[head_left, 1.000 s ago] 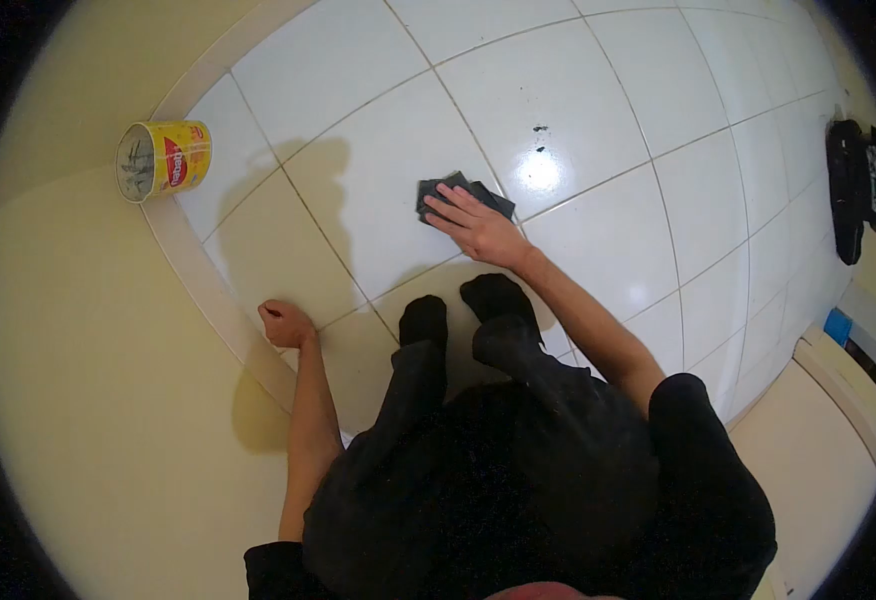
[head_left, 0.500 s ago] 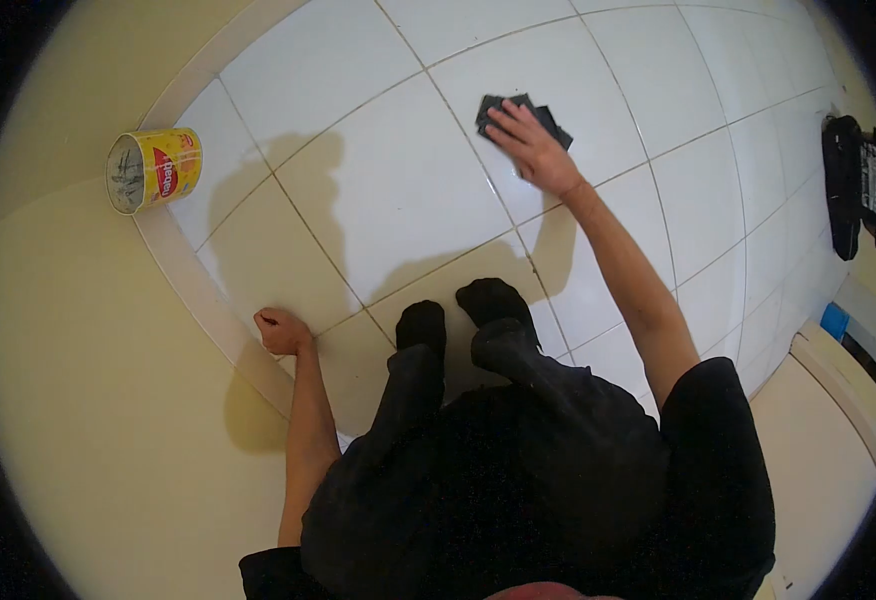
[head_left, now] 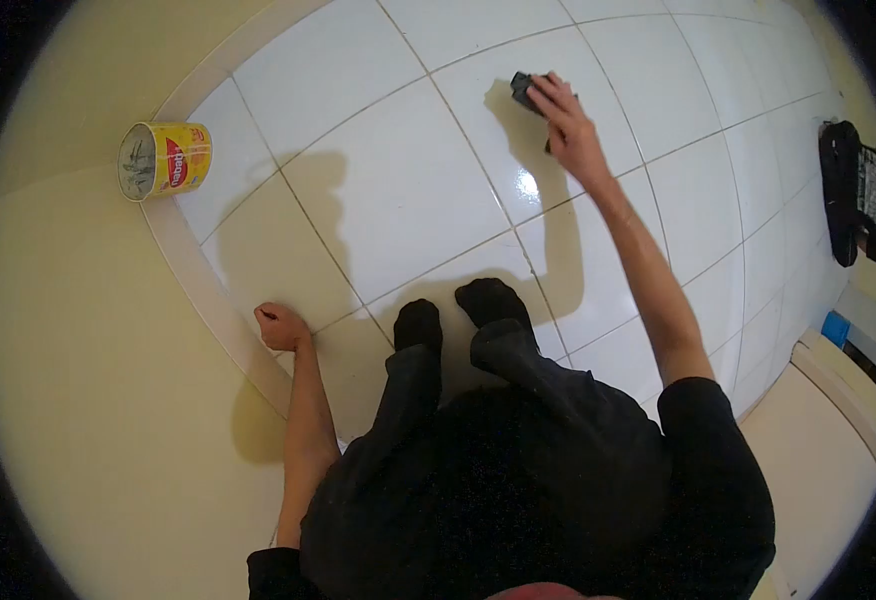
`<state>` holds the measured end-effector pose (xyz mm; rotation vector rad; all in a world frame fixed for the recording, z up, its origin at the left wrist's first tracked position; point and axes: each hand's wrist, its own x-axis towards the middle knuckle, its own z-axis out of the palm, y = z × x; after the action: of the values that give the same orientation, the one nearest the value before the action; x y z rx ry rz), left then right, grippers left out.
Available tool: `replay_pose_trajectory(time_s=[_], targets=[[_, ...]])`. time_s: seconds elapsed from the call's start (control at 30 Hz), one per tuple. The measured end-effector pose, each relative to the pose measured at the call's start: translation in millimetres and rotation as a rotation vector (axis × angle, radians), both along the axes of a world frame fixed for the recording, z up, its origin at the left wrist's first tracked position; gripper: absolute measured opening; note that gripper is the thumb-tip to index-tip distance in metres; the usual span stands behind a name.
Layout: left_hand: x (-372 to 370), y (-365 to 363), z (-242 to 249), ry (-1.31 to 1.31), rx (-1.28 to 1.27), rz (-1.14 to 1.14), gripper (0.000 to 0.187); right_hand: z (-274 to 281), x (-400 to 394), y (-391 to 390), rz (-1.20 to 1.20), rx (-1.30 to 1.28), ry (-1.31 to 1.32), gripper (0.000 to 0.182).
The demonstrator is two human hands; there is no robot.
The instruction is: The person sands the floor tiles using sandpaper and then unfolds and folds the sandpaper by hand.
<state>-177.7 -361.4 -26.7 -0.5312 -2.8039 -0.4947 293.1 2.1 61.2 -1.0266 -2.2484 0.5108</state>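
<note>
My right hand (head_left: 570,125) grips a dark grey cloth (head_left: 524,90) over the white tiled floor (head_left: 398,180). The cloth looks folded or bunched under the fingers, and part of it hides behind the hand. Its shadow falls on the tiles to the left, apart from the cloth, so hand and cloth appear raised off the floor. A wet-looking bright spot shines on the tile below. My left hand (head_left: 284,328) is closed in a fist at the left, near the skirting along the wall; nothing shows in it.
A yellow tub with a red label (head_left: 180,158) stands by the wall at the upper left. My feet in dark socks (head_left: 418,325) rest on the tiles. Black items (head_left: 840,190) lie at the far right, above a cream-coloured surface with a blue object (head_left: 835,327).
My right hand has moved up and slightly right with the cloth, which was spread flat under the fingers before. My left hand has stayed in place.
</note>
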Motion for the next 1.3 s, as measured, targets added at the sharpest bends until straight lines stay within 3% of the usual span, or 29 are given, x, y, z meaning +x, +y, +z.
replay_pose_trajectory(time_s=[0.1,0.17,0.23,0.33,0.53,0.77,1.07,1.17,1.2,1.3], targets=[[-1.1,-0.8,-2.6,0.023,-0.021,0.010,0.033,-26.7,-27.2,-47.5,-0.063,-0.064,0.008,0.073],[0.9,0.9,0.0,-0.002,-0.020,0.028,0.033,-63.8,-50.8,-79.6,-0.038,-0.091,0.035,0.064],[-0.4,1.1,0.1,-0.003,-0.021,0.031,0.033,-62.2,-71.8,-95.1,0.073,-0.057,-0.052,0.058],[-2.0,-0.6,-2.6,-0.002,-0.025,0.025,0.033,-54.7,-96.1,-70.1,0.119,-0.039,-0.075,0.052],[1.9,3.1,0.1,-0.031,-0.015,0.085,0.034,-73.0,-161.5,9.6,-0.062,0.023,-0.019,0.053],[3.7,4.3,4.2,0.005,0.013,0.030,0.034,-84.6,-203.6,78.6,-0.320,0.117,-0.200,0.060],[2.3,2.1,3.4,0.003,0.016,0.011,0.034,-87.6,-211.9,98.1,-0.735,0.070,-0.270,0.075],[4.1,3.9,5.1,0.012,0.016,0.004,0.034,-79.0,-197.2,93.1,-0.746,0.011,-0.196,0.070],[5.8,5.6,5.8,0.021,0.022,0.002,0.033,-76.2,-192.0,89.7,-0.785,0.041,-0.195,0.061],[0.8,-0.2,-1.4,-0.008,0.007,0.024,0.033,-81.1,-171.4,87.8,-0.854,0.054,-0.206,0.061]])
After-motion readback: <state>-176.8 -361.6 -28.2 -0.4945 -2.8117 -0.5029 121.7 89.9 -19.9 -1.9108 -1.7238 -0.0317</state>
